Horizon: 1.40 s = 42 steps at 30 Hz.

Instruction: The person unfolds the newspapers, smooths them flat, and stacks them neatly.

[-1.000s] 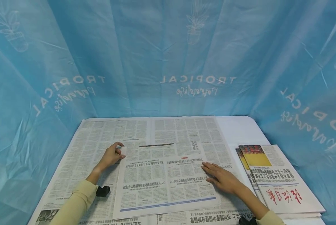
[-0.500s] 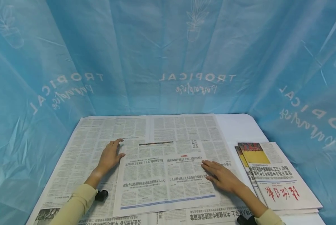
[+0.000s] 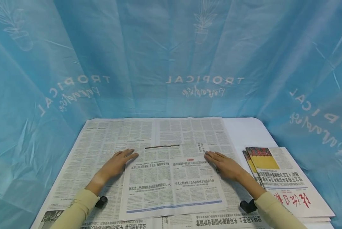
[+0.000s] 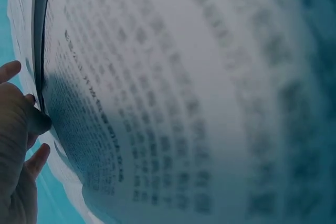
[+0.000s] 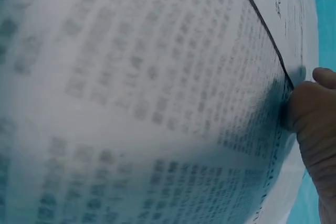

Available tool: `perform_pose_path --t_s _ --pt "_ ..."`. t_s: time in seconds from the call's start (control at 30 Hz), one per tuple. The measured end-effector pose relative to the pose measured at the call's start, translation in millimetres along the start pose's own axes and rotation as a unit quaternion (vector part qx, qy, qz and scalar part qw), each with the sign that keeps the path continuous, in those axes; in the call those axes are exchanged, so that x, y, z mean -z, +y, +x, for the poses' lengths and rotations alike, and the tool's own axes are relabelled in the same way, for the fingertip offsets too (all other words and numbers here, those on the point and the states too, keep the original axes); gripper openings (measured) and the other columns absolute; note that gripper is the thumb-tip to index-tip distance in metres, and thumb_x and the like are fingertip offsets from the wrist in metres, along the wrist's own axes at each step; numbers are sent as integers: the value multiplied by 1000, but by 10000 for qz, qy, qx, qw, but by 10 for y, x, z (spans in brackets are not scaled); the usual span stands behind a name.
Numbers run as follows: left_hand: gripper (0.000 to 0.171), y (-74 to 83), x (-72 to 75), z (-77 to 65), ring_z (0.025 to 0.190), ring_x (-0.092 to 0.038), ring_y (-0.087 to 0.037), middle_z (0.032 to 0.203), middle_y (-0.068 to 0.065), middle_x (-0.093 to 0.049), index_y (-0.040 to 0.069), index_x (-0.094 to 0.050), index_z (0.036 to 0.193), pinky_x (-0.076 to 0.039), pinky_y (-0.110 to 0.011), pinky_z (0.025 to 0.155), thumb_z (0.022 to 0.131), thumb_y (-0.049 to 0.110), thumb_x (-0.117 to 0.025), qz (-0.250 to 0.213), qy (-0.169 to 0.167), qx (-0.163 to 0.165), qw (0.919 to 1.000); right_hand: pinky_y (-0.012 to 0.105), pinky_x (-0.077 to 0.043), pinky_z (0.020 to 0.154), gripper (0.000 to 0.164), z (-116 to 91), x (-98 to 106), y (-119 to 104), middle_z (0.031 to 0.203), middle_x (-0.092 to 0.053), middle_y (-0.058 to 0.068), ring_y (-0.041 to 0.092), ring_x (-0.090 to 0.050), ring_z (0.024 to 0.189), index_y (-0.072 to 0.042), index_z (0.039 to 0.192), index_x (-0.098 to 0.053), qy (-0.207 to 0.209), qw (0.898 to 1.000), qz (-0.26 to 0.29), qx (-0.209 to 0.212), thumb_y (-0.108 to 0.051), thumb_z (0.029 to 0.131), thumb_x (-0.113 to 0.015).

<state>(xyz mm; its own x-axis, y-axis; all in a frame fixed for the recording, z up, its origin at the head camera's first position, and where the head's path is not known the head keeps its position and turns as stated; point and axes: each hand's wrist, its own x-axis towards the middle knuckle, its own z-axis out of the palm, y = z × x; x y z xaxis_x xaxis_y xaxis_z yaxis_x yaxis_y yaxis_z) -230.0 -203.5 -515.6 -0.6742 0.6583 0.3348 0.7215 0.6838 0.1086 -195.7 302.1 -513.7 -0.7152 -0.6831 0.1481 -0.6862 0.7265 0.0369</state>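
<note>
A small folded newspaper (image 3: 174,187) lies on top of a larger opened newspaper sheet (image 3: 102,136). My left hand (image 3: 113,165) is at its upper left corner, with fingers fairly straight and pointing inward. In the left wrist view, the thumb (image 4: 39,121) meets the edge of the paper. My right hand (image 3: 226,165) rests at the upper right edge of the folded newspaper, fingers extended. The right wrist view shows the right thumb (image 5: 302,103) by that edge; the fingers beyond it are mostly hidden.
A stack of folded newspapers (image 3: 291,184) lies at the right side of the white table (image 3: 242,130). A blue printed curtain (image 3: 171,57) encloses the back and sides. A small black device sits at each wrist.
My left hand has gone from curled fingers at the corner to straighter ones, moving slightly right. My right hand has slid a little up along the right edge.
</note>
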Motion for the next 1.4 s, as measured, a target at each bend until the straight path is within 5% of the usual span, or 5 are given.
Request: perform_pose_path --t_s 0.27,0.47,0.87,1.2,1.4 --pt "63 4 15 -6 122 -44 -37 138 -18 -41 15 -46 134 -38 -53 93 79 -11 -62 61 -753 179 9970 42 -33 104 61 11 15 -2 146 -34 10 29 -36 131 -8 142 -33 -651 9970 -385 148 -5 87 -58" --pt "56 -1 52 -24 125 -42 -36 142 -14 -38 18 -44 136 -40 -52 91 86 -1 -59 207 -836 215 9961 42 -31 105 62 51 78 -24 146 -33 11 30 -35 132 -7 142 -32 -819 9961 -312 45 -14 87 -61" --pt "51 2 64 3 128 -38 -38 142 -16 -38 17 -44 137 -35 -55 95 89 3 -54 86 -866 140 9961 42 -34 101 85 46 21 -37 142 -38 16 33 -40 127 -1 138 -38 -329 9986 -356 188 -39 72 -75" --pt "46 -34 15 -16 130 -35 -37 142 -16 -38 19 -48 134 -31 -54 100 92 1 -49 -344 -945 421 9940 43 -33 103 82 30 -9 -78 146 -33 12 32 -35 131 -5 142 -32 -576 9982 -74 -161 -17 73 -76" --pt "44 0 75 14 129 -35 -39 141 -17 -39 16 -52 130 -27 -56 102 92 -6 -43 -1243 -821 721 9862 43 -32 103 80 6 -17 -96 146 -34 11 32 -35 131 -8 142 -34 -490 9983 6 -302 2 71 -70"
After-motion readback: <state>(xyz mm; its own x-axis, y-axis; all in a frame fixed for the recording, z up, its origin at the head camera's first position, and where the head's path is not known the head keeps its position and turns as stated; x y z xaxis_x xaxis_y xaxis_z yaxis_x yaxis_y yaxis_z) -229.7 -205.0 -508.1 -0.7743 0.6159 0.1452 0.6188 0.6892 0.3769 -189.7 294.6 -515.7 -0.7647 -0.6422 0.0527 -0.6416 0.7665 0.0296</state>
